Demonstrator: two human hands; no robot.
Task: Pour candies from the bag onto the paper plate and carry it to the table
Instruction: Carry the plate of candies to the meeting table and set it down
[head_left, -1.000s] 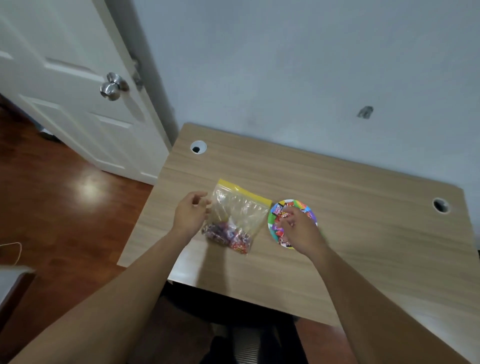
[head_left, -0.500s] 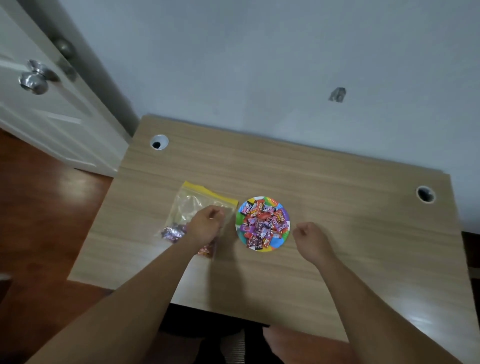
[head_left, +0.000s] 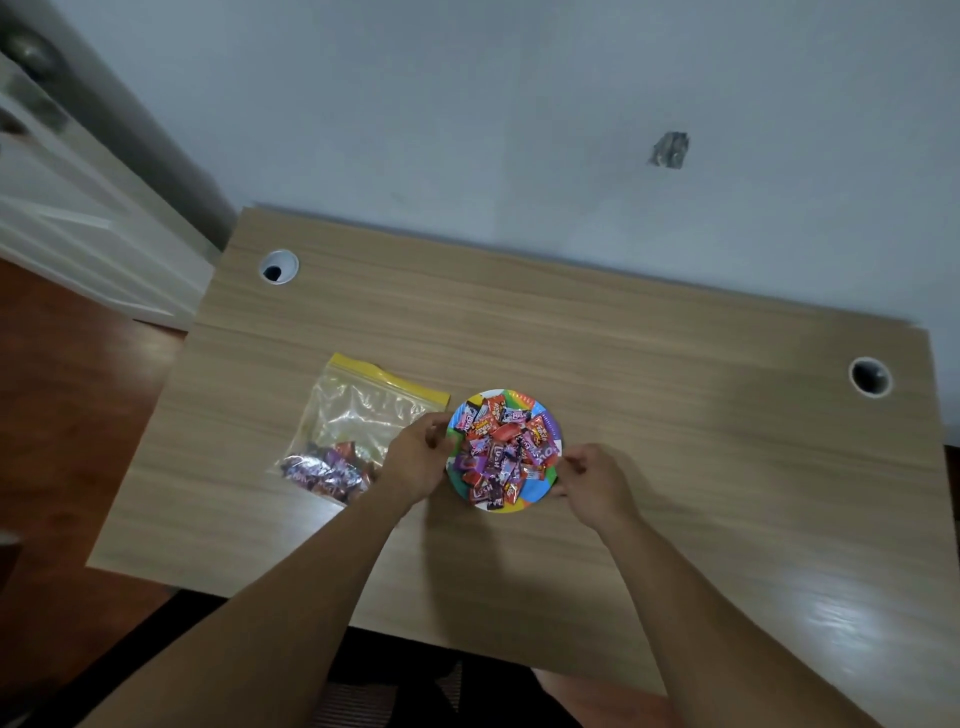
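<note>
A small colourful paper plate (head_left: 535, 496) sits on the wooden desk (head_left: 649, 395), heaped with wrapped candies (head_left: 501, 449) in red, purple and orange. My left hand (head_left: 415, 457) pinches the plate's left rim. My right hand (head_left: 592, 480) pinches its right rim. A clear zip bag (head_left: 363, 421) with a yellow seal lies flat just left of the plate, with some candies still in its near corner.
The desk stands against a pale blue wall and has two cable holes, one at the far left (head_left: 279, 266) and one at the right (head_left: 870, 376). A white door (head_left: 62, 218) and reddish wooden floor (head_left: 62, 415) are to the left.
My left hand left the bag and moved to the plate's left rim. My right hand moved in from the bare desk to the plate's right rim. The view shifted slightly.
</note>
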